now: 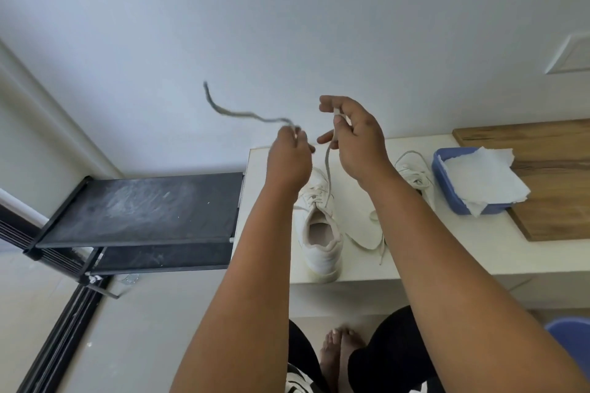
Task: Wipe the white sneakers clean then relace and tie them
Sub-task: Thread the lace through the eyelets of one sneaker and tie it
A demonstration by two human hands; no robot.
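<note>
Both hands raised above near sneaker (pixel 319 226) on counter (pixel 447 252); left hand (pixel 289 158) pinches one lace (pixel 236 113) end, right hand (pixel 357 140) fingers grip the other. Second sneaker (pixel 415 174) sits farther right, beside blue tub (pixel 447 188)

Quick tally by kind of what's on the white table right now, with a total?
Sneakers: 2, one under the hands, one by the tub
Blue tub: 1
Paper towel stack: 1
Wooden board: 1
Total: 5
</note>
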